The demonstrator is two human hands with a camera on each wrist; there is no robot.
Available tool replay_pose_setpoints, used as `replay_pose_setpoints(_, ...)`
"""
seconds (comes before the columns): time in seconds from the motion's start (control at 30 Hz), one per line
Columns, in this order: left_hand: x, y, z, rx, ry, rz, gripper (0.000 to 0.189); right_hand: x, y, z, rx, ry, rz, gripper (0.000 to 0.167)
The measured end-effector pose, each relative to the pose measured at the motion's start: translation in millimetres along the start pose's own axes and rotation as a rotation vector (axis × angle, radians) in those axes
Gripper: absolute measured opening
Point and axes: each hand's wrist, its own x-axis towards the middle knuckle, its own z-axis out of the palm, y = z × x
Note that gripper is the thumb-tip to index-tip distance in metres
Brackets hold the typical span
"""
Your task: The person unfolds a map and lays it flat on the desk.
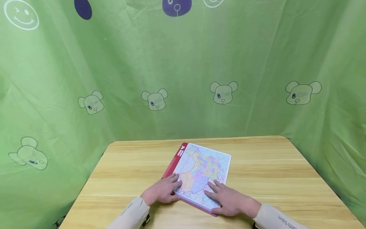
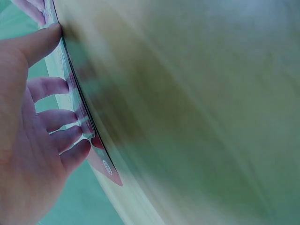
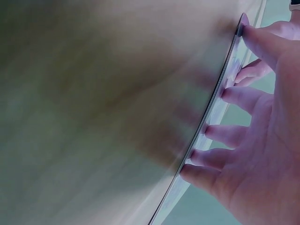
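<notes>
A thin, flat map board [image 1: 200,171] lies tilted on the wooden table, printed with a map in pastel colours. A red strip [image 1: 180,152] with white print runs along its left side, and a pinkish edge shows at the front. My left hand [image 1: 164,190] rests on the lower left corner with fingers spread. On the lower right part, my right hand [image 1: 230,198] lies with its fingers spread too. In the left wrist view, the left fingertips [image 2: 75,157] touch the board's surface. Right fingertips [image 3: 229,93] press along the board in the right wrist view.
The light wooden table [image 1: 125,165] has rounded far corners. Behind it and on both sides hangs a green curtain [image 1: 186,57] with bear and smiley prints. Pale sleeves [image 1: 132,213] cover both forearms.
</notes>
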Motion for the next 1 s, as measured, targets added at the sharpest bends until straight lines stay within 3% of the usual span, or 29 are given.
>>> replay_pose_setpoints(0.77,-1.9,3.7,1.1,0.059,0.029,0.069,0.063,9.3,13,-1,0.035,0.011,0.019,0.070)
replay_pose_setpoints(1.0,-3.7,6.8,0.1,0.050,0.029,0.061,0.062,12.1,14,-3,0.049,0.011,0.017,0.071)
